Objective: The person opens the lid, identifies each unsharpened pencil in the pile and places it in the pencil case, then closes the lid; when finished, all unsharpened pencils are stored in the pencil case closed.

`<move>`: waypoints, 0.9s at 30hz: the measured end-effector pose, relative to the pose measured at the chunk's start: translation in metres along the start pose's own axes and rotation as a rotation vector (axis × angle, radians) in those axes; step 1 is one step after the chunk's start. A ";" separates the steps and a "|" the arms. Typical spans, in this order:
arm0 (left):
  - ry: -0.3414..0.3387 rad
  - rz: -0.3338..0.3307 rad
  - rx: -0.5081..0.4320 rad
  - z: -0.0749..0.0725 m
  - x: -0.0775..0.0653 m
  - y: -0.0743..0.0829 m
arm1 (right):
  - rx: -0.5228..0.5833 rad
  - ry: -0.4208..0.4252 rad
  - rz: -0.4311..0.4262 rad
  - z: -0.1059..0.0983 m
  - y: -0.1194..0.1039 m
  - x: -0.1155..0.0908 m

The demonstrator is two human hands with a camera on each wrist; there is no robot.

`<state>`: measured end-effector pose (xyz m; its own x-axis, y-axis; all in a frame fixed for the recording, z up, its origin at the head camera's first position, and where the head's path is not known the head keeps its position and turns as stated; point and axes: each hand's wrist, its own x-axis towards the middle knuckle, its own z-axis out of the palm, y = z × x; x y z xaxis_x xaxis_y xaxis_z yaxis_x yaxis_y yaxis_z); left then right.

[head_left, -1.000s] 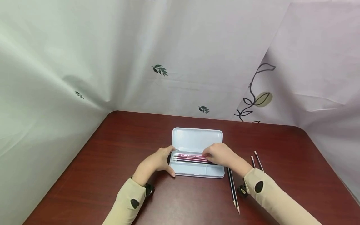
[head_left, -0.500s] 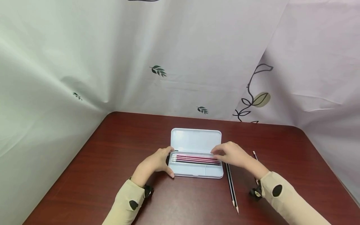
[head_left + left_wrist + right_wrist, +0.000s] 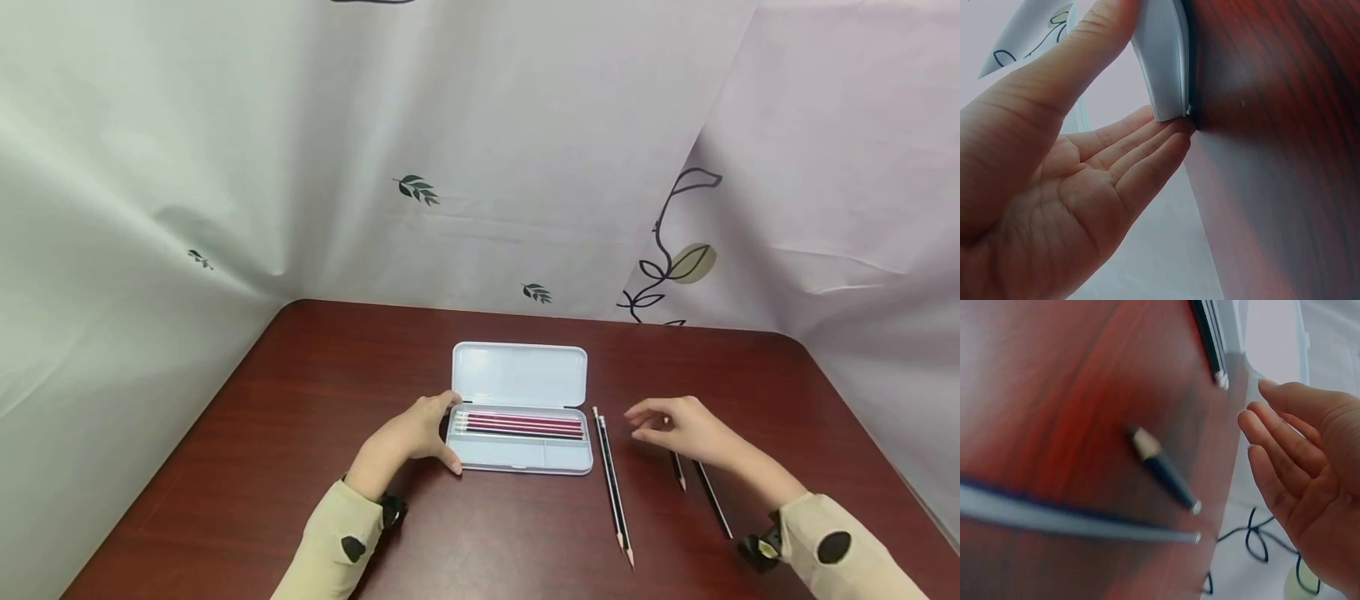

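A pale blue pencil case lies with its lid raised, several red and black pencils side by side in its rear compartment. My left hand holds the case's left end, thumb at the front corner and fingers at the back one. In the left wrist view the fingertips meet the case's corner at the table. My right hand hovers right of the case with fingers loosely bent and nothing in them. Under and beside it lie a sharpened dark pencil and another dark pencil.
Two black-striped pencils lie together just right of the case, tips toward me. The brown wooden table has rounded back corners. A white cloth with leaf prints hangs behind it.
My right hand has left the pencils in the case and moved right over the loose pencils, its fingers loosening. My left hand has stayed at the case's left end.
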<state>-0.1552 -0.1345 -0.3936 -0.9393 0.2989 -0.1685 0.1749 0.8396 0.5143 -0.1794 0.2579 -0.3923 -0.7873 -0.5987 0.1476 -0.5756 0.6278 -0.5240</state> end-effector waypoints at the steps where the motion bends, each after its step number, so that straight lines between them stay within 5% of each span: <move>1: 0.000 0.002 0.001 0.000 0.000 0.000 | -0.012 0.012 0.001 -0.001 0.002 -0.005; 13: -0.002 0.002 0.001 -0.001 0.000 0.000 | -0.135 0.140 0.228 -0.010 0.012 -0.064; 21: -0.005 -0.008 0.003 -0.001 0.000 0.000 | -0.087 0.012 0.461 -0.008 0.015 -0.082; 27: -0.004 -0.008 0.006 0.000 0.001 0.000 | 0.146 -0.120 0.611 -0.011 0.017 -0.079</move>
<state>-0.1558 -0.1347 -0.3934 -0.9394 0.2941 -0.1763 0.1692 0.8447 0.5078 -0.1296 0.3214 -0.4041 -0.9288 -0.2112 -0.3045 0.0118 0.8044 -0.5940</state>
